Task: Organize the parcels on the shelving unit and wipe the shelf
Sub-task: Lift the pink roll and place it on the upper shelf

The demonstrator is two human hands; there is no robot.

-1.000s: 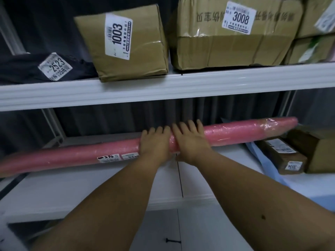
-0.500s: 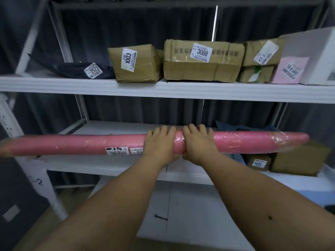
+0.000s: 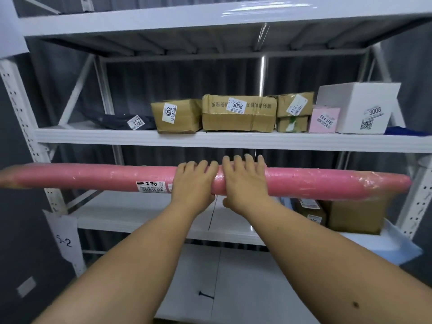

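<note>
Lifted clear of the lower shelf (image 3: 145,220), the pink roll (image 3: 315,184) is now hanging level in front of the rack.
Left hand (image 3: 192,183) and right hand (image 3: 243,183) are gripping it side by side at mid-length, fingers curled over; either long end is likely swinging into the white uprights (image 3: 17,108). Labelled boxes (image 3: 238,115) are sitting above the hands, against dark curtains.

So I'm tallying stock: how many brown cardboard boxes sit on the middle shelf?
4: box 1003, box 3008 to its right, then two small boxes stacked, upper on lower. More may hide behind.
</note>
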